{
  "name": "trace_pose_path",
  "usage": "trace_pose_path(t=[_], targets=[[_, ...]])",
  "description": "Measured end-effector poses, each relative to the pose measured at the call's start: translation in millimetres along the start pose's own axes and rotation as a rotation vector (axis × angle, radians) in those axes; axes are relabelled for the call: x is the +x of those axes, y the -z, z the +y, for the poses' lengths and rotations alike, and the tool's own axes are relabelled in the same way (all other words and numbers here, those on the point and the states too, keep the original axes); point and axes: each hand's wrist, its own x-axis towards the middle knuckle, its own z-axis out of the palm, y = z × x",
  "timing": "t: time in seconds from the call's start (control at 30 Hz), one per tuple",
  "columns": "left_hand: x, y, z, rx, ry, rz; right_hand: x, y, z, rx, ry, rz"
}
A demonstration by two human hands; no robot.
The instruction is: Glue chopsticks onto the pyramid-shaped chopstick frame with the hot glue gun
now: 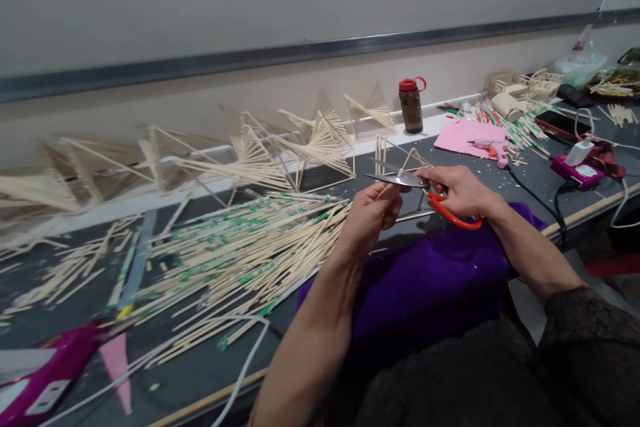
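My right hand [457, 190] is closed on the orange-handled scissors [400, 179], whose blades point left and lie parted. My left hand [376, 208] is closed in a pinch just under the blades, on small wooden sticks [386, 189] that are partly hidden by the fingers. A small triangular stick frame [415, 157] stands right behind the scissors. Below both hands a purple cloth [430, 267] hangs over the table edge. Left of my left hand lies a big pile of chopsticks [270, 247], some in green-printed wrappers.
Twisted stick structures [260, 163] line the wall. A red-capped bottle [411, 107] stands behind my hands. To the right are pink paper [465, 137], a pink glue gun [497, 150], a purple power strip [577, 170] and cables. A white cable [250, 360] crosses the front left.
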Motion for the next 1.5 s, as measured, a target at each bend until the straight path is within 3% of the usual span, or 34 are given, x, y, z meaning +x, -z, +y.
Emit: trace_pose_path(t=[0.13, 0.3, 0.57, 0.83, 1.07, 1.27, 1.5], targets=[[1.0, -2.3, -5.6, 0.123, -0.201, 0.187, 0.3, -4.1, 1.0, 0.002, -0.015, 0.050], [-3.3, -1.2, -9.5, 0.435, -0.403, 0.293, 0.7, -6.3, 2.6, -0.013, -0.004, 0.051], [0.7, 4.6, -17.3, 0.760, -0.636, 0.311, 0.4, -4.3, 1.1, -0.049, -0.066, -0.014], [4.5, 6.4, -28.1, 0.882, -0.825, 0.343, 1.4, -8.8, 4.5, -0.001, -0.031, -0.011], [2.9, 7.4, -24.5, 0.877, -0.822, 0.359, 0.2, -10.2, 3.2, 0.015, -0.015, 0.027], [4.3, 4.8, -21.2, 0.761, -0.707, 0.338, 0.2, -10.3, -1.6, -0.063, -0.043, 0.039], [8.4, 8.0, -25.7, 0.678, -0.626, 0.416, 0.2, -16.3, -1.7, -0.089, 0.005, 0.084]])
